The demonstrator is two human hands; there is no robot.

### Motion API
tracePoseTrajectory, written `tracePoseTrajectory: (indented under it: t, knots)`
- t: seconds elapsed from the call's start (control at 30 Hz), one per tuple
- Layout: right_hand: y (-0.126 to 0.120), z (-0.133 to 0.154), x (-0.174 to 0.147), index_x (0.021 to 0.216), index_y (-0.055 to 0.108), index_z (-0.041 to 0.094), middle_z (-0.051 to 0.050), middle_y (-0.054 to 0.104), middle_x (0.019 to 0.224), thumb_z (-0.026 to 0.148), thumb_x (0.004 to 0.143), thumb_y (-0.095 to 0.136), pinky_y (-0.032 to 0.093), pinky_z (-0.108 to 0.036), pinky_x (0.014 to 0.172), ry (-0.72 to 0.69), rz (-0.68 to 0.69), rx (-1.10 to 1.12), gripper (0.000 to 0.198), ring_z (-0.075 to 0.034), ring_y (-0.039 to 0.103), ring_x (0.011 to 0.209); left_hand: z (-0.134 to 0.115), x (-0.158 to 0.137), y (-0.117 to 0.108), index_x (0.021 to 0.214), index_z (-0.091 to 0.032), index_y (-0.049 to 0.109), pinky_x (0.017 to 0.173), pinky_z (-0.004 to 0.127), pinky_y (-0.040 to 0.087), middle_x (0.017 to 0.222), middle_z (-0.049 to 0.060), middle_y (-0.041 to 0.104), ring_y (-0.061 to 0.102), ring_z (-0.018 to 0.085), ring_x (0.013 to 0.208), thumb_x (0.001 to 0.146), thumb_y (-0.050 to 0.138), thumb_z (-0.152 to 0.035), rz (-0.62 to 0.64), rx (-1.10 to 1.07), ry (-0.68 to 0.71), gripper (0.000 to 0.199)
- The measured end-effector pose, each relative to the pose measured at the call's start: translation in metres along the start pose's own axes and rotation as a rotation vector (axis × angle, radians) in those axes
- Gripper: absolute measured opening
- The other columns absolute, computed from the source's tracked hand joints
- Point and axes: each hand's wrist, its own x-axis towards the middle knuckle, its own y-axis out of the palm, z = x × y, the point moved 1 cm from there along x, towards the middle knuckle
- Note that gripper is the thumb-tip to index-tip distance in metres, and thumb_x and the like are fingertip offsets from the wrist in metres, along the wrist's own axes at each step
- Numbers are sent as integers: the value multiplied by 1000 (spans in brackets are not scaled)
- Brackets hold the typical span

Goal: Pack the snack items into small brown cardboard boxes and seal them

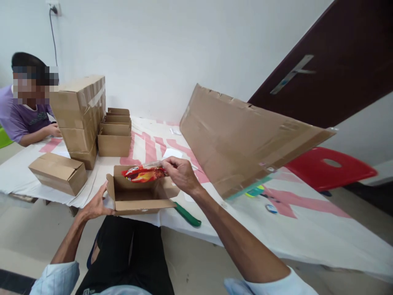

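Observation:
In front of me an open cardboard box [136, 207] sits at the table's near edge with its flaps folded out. My left hand [97, 203] grips its left end, thumb near the upper corner and fingers low on the side. Over the opening hangs a red snack packet [145, 173] with yellow and dark printing, its far-right end pinched by my right hand [181, 174]. The box's inside looks dark, and its floor is partly hidden. Just right of the box lies a green handle [188, 215]; whatever it is attached to is hidden under the flap.
Taped cartons [81, 114] stand stacked at the left, a closed box [58, 172] before them and several open boxes [114, 143] beside. A large cardboard sheet [242, 143] leans on the right. A tape roll [271, 208] lies near a red chair [331, 168]. Another person [27, 110] sits far left.

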Motion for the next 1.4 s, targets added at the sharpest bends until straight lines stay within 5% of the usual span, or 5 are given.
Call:
tracePoseTrajectory:
  t: [0.1,0.27,0.53,0.8,1.4]
  knots:
    - [-14,6,14,66,67,21,0,63,62,49,85,66,48,-26,54,47,-53,117,34,-15,56,60,-13,5,-28,168,-29,29,116,58,48,170,21,39,37,44,158,72,90,-44,-88,-41,-13,115]
    - [-15,19,31,64,66,19,-1,66,61,59,75,81,58,-30,52,176,-28,329,44,-17,64,55,-83,33,-49,154,-26,53,116,53,50,159,16,56,49,38,151,84,84,-51,-303,-18,200,81]
    - [9,39,36,68,64,19,-4,69,63,66,75,84,61,-32,52,247,113,507,52,-20,68,56,-153,78,-23,128,-17,70,104,49,58,130,14,76,73,34,117,80,91,-45,-17,-158,314,59]
    - [22,37,33,111,76,23,-6,80,111,71,69,89,65,-34,77,96,184,780,65,-23,77,95,-158,101,-22,114,-15,75,76,32,63,102,6,83,77,22,84,70,96,-48,-248,-418,225,58]
    - [80,-50,63,66,71,16,-2,69,60,62,53,98,55,-28,59,359,88,778,54,-12,61,55,-87,150,-36,95,-14,67,51,24,54,79,5,79,73,18,62,56,103,-37,-237,-405,-108,58]
